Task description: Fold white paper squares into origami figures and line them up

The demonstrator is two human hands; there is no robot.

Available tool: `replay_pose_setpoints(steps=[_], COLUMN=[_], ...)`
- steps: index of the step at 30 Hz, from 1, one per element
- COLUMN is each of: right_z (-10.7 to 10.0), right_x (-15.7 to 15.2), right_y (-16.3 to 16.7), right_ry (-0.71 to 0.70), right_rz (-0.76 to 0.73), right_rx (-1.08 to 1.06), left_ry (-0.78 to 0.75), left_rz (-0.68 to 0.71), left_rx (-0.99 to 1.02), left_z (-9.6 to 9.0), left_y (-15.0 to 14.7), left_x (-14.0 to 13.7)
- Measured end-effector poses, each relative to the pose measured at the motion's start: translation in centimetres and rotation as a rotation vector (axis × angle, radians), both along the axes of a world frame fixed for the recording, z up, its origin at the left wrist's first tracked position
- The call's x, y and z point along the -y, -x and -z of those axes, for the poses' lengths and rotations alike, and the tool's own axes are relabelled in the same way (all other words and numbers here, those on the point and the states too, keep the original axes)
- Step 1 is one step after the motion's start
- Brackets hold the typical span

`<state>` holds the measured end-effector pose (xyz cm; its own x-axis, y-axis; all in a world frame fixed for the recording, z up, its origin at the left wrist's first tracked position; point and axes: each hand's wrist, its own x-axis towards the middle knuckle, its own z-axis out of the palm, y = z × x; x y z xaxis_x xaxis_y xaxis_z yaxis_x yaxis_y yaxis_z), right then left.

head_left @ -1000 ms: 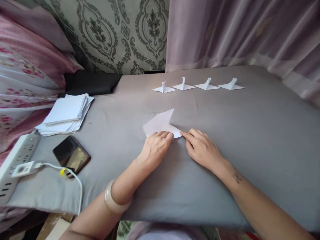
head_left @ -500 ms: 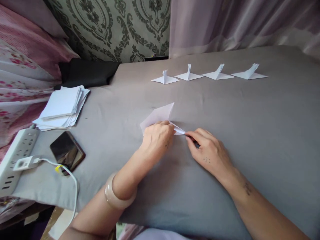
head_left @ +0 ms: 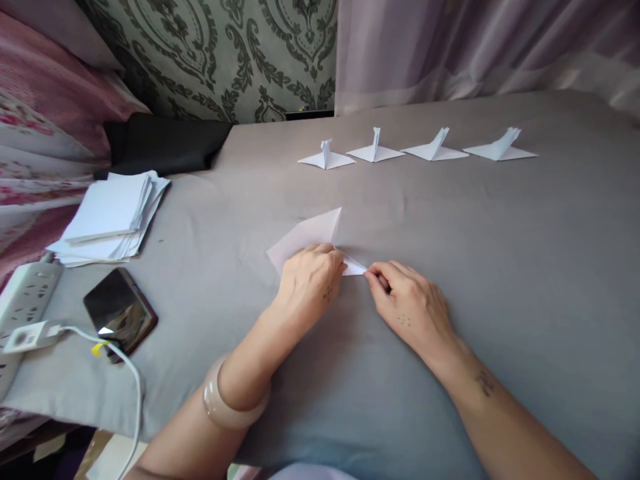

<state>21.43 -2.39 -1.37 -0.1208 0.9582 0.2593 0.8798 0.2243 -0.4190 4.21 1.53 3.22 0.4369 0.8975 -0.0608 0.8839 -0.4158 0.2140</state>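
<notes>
A partly folded sheet of white paper (head_left: 311,232) lies on the grey cloth in front of me, one corner raised at its far side. My left hand (head_left: 313,273) is closed on the paper's near part, fingers curled, and it covers much of the sheet. At the paper's narrow right tip, my right hand (head_left: 407,293) pinches it between thumb and forefinger. The folds under my left fingers are hidden. Several folded white paper figures (head_left: 376,148) stand in a row farther back, each with an upright piece in its middle.
On the left is a stack of white paper (head_left: 107,210), with a black folded item (head_left: 165,143) behind it. Nearer me lie a phone (head_left: 120,310), a white power strip (head_left: 25,293) and a white charging cable (head_left: 135,380). Grey cloth (head_left: 525,267) covers the table.
The view has shifted slightly, so the things on the left sit farther left. Both hands keep hold of the paper, with little change in their grip.
</notes>
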Motion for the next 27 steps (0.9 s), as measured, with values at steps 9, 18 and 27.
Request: replay_pose_setpoints(steps=[9,18,27], right_z=[-0.1,-0.4,-0.6], right_x=[0.0,1.6,1.9], right_y=[0.1,-0.3,-0.3], right_ry=[0.016,-0.055,-0.097], right_rz=[0.064,0.013,-0.159], right_rx=[-0.026,-0.062,0.174], left_ry=[-0.001,0.003,0.071], left_rz=[-0.013,-0.019,-0.029], left_rx=[-0.021,-0.021,-0.050], left_z=[0.3,0.3,-0.3], left_y=[-0.1,-0.1,-0.3], left_x=[-0.3,-0.4,-0.5])
